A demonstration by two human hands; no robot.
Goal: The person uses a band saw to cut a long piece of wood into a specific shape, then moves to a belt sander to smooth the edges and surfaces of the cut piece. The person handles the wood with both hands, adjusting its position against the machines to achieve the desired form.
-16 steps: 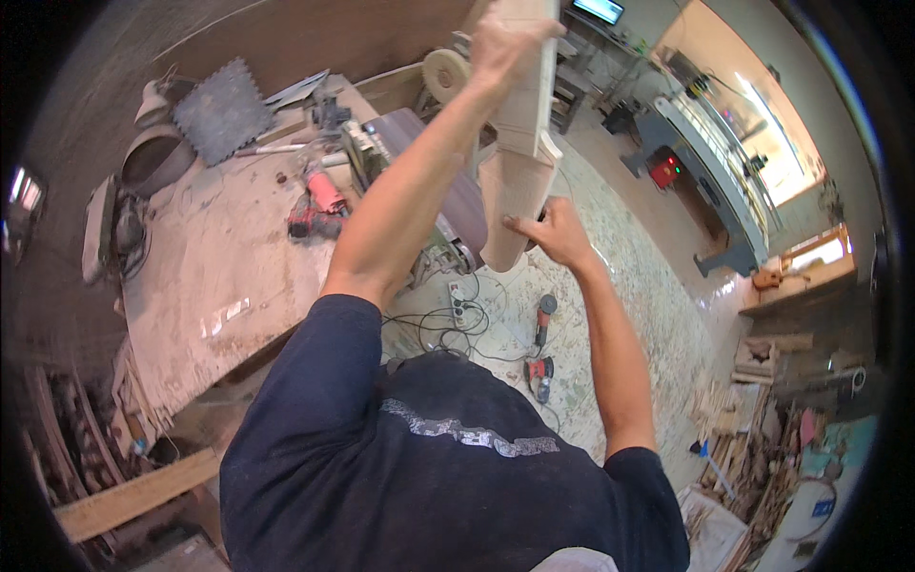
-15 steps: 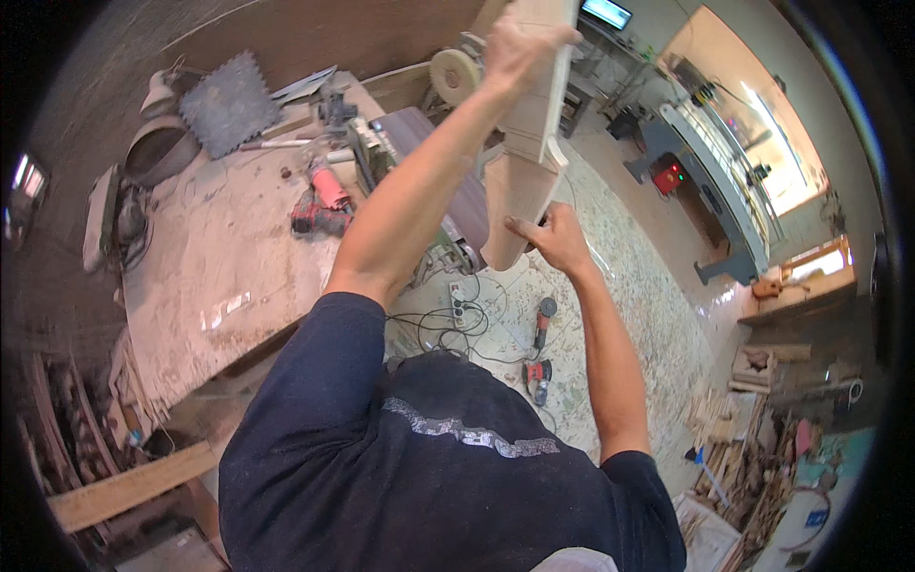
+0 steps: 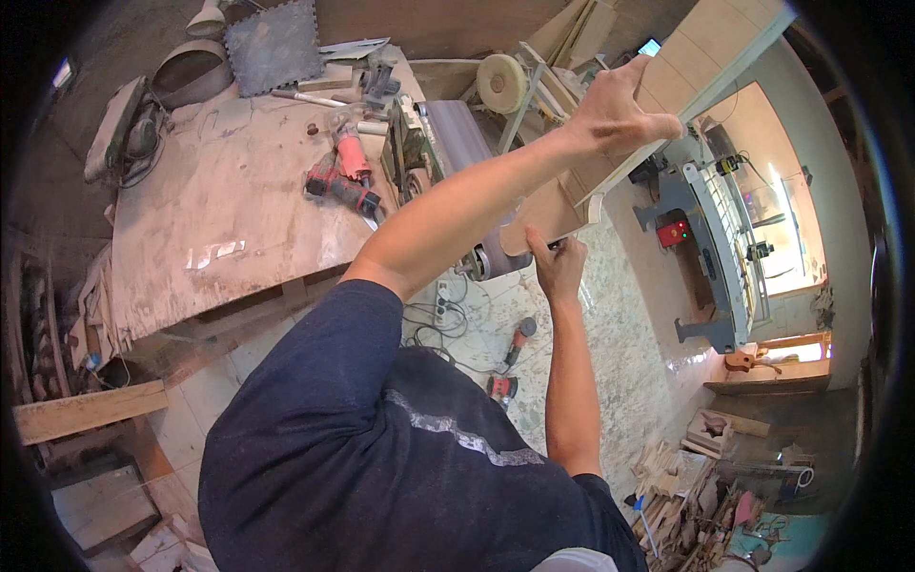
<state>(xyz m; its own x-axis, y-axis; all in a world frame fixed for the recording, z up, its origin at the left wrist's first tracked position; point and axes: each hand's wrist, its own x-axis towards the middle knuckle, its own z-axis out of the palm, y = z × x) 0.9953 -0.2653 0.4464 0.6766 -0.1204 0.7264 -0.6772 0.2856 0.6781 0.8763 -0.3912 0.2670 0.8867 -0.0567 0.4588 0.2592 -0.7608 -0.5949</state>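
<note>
A pale wooden guitar neck (image 3: 710,55), crossed by thin fret-like lines, slants from the upper right down toward the centre. My left hand (image 3: 624,114) grips it across its width, fingers bent over the far edge. At its near end is a shaped headstock (image 3: 541,217), which my right hand (image 3: 560,265) pinches, thumb on top; the other fingers are partly hidden. Just left of the headstock runs the grey-brown belt of a belt sander (image 3: 456,133), with its end roller below. Whether wood and belt touch, I cannot tell.
Left of the sander, a dusty workbench (image 3: 219,210) carries a red power tool (image 3: 338,186) and a grey mat (image 3: 274,48). Cords and a sander (image 3: 502,386) lie on the floor. A grey machine frame (image 3: 701,248) stands at right; wood scraps (image 3: 677,486) are piled lower right.
Both hands have swung the guitar neck to the right at its far end, so it lies more slanted. The headstock has come closer to the sander's end roller. My view has shifted too.
</note>
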